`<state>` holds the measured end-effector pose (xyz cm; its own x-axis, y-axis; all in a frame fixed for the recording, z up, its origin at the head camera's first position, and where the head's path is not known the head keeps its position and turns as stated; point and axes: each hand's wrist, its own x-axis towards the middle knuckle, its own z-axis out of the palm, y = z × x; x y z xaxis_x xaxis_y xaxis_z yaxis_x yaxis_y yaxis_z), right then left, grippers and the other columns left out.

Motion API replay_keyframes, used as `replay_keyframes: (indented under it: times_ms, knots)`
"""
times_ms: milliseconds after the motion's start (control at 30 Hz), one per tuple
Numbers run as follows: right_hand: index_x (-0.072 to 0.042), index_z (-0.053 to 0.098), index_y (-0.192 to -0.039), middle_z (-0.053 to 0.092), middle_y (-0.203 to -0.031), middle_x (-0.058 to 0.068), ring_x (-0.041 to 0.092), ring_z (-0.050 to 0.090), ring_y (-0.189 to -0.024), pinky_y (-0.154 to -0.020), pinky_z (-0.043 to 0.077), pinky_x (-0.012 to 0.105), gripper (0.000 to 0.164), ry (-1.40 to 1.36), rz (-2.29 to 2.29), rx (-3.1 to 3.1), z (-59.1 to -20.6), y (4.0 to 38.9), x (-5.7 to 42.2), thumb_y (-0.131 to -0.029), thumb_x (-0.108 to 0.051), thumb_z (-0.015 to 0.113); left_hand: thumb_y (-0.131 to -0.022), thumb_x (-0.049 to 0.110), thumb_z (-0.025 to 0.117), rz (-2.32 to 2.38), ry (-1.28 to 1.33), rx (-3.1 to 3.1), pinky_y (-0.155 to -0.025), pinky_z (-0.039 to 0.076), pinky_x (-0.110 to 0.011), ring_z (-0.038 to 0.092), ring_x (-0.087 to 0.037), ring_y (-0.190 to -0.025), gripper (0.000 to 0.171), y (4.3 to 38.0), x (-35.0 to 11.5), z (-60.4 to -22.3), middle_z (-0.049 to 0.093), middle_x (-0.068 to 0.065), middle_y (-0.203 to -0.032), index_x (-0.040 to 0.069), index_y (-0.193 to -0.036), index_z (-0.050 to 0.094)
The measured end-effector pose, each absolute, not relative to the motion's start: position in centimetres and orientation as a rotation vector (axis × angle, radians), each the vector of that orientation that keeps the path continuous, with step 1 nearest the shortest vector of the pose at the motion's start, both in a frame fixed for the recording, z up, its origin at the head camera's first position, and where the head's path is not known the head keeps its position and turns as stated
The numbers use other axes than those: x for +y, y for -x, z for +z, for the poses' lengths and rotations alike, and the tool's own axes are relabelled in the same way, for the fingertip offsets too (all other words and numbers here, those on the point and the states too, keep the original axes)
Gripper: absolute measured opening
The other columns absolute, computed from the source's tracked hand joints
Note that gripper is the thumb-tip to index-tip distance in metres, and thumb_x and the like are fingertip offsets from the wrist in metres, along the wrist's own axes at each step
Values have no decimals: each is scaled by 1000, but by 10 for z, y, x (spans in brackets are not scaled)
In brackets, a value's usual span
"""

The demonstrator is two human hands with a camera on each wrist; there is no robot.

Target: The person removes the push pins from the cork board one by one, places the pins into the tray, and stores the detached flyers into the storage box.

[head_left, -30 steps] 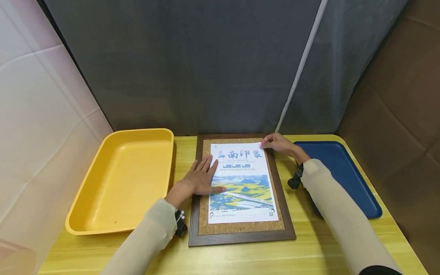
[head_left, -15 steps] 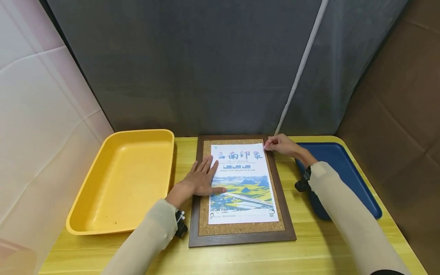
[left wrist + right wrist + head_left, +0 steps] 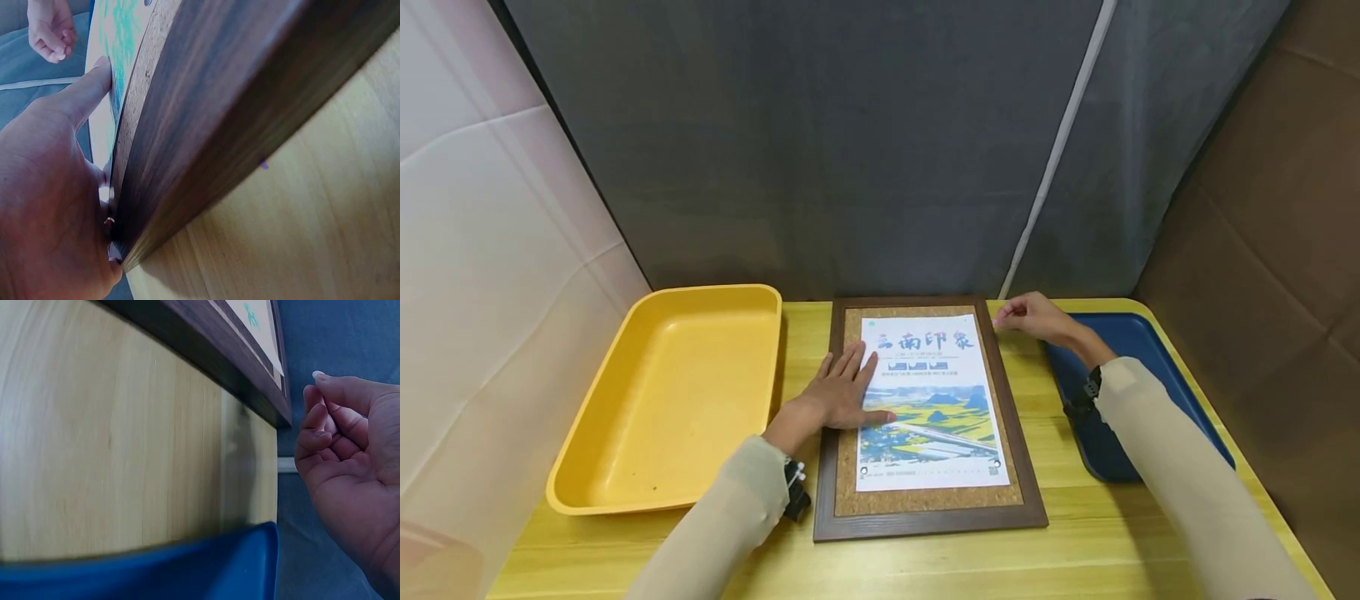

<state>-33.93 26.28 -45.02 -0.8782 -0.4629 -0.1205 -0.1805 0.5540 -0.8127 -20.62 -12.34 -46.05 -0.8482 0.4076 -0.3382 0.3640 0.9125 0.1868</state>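
A printed poster (image 3: 936, 354) with large characters and a yellow-blue landscape lies on a framed cork board (image 3: 925, 502). My left hand (image 3: 835, 396) lies flat with spread fingers across the board's left side, its thumb and fingertips on the paper. Small round pins (image 3: 997, 464) show at the poster's lower corners. My right hand (image 3: 1033, 317) hovers just past the frame's upper right corner, thumb and forefinger tips together, the other fingers curled. In the right wrist view, a tiny pale tip shows at the thumb (image 3: 319, 375); whether it is a nail or a small held thing is unclear.
A deep yellow tray (image 3: 662, 400) stands left of the board. On the right, a dark blue tray (image 3: 1131, 333) lies partly under my right forearm. A grey curtain (image 3: 850, 150) hangs behind the wooden table (image 3: 970, 567), with cloth walls on both sides.
My right hand has left the poster's upper right corner and moved right, past the frame, with its fingertips still together. My left hand stays in place on the poster.
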Motion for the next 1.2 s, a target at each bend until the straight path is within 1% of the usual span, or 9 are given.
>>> replay_keyframes:
  times_ms: [167,400,600,767,867,1000,1100,1200]
  knots:
    - [11,70,-111,71,-113,27,39,65,-103,-98,54,48,22,543,-1250,2480,-446,338,275,-107,-10,63,-95,79,50,163,-571,2703,-130,-3,-60,-7,-34,-164,113,206,-123,-460,-9,-16,-177,11,-172,2]
    - [10,70,-113,71,-113,26,37,61,-99,-89,52,39,22,533,-1186,2537,-446,336,296,-108,-10,62,-95,79,50,156,-574,2702,-130,-3,-59,-7,-34,-164,113,205,-121,-460,-9,-15,-177,12,-172,2]
    - [12,69,-112,69,-109,26,38,60,-97,-87,53,39,23,478,-1134,2576,-446,335,310,-108,-10,61,-95,79,50,141,-570,2704,-130,-3,-59,-7,-34,-164,113,205,-120,-458,-9,-15,-178,12,-172,2]
    - [15,67,-111,66,-105,28,39,58,-94,-80,49,33,24,454,-1105,2598,-449,337,321,-108,-8,60,-95,79,50,144,-575,2709,-130,-2,-59,-6,-34,-165,113,204,-121,-459,-9,-16,-178,11,-172,3]
    - [12,69,-112,69,-107,24,34,59,-94,-80,48,28,24,433,-1093,2612,-451,337,329,-108,-11,61,-95,79,51,155,-576,2709,-130,-2,-59,-6,-34,-165,113,204,-121,-459,-8,-16,-178,11,-172,3]
    - [8,70,-111,69,-107,21,30,59,-93,-81,49,30,24,417,-1072,2624,-448,333,338,-108,-15,63,-95,79,51,159,-576,2707,-130,-2,-59,-7,-34,-164,113,205,-121,-459,-9,-16,-177,12,-172,2]
    - [8,70,-110,68,-104,21,31,59,-91,-80,49,34,25,417,-1070,2623,-449,333,344,-108,-16,63,-95,79,51,162,-576,2704,-130,-3,-59,-7,-34,-164,113,205,-121,-460,-10,-16,-177,11,-172,2]
    - [7,70,-109,68,-103,20,30,58,-91,-80,48,32,25,406,-1057,2624,-451,332,350,-108,-16,63,-95,79,51,165,-575,2702,-130,-3,-59,-7,-35,-164,113,205,-122,-461,-10,-16,-177,11,-171,1]
